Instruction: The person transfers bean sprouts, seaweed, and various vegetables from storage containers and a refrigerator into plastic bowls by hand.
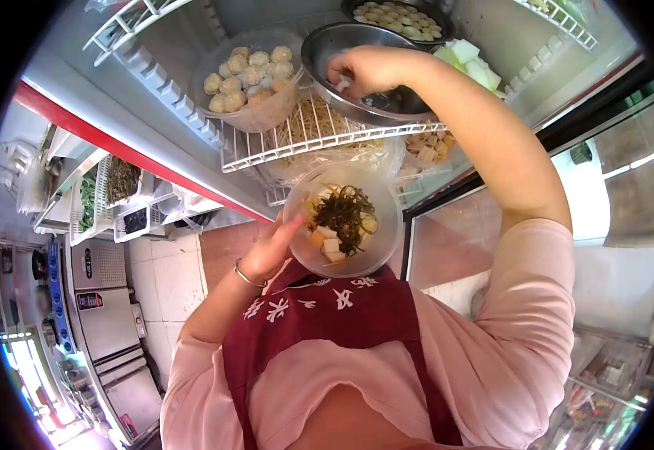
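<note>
So, here's my left grip [271, 247] on the side of the tub [387, 244], around its nine o'clock, and it has hold of it, up in front of my apron [319, 319]. Inside the tub, dark shreds [346, 210] lie in the middle, with pale cubes [330, 244] at seven. Straight up at twelve from the tub, my right grip [372, 69] is down in the metal bowl [376, 115], fingers curled at a pale bit; whether they're clenched on it, I can't tell. The bowl sits on the wire shelf [289, 158]. At eleven from the tub, a box [258, 120] of round balls [253, 73]; at one, cut greens [478, 71]. Just past the bowl, another dish [447, 31] holds pale ovals [394, 19].
</note>
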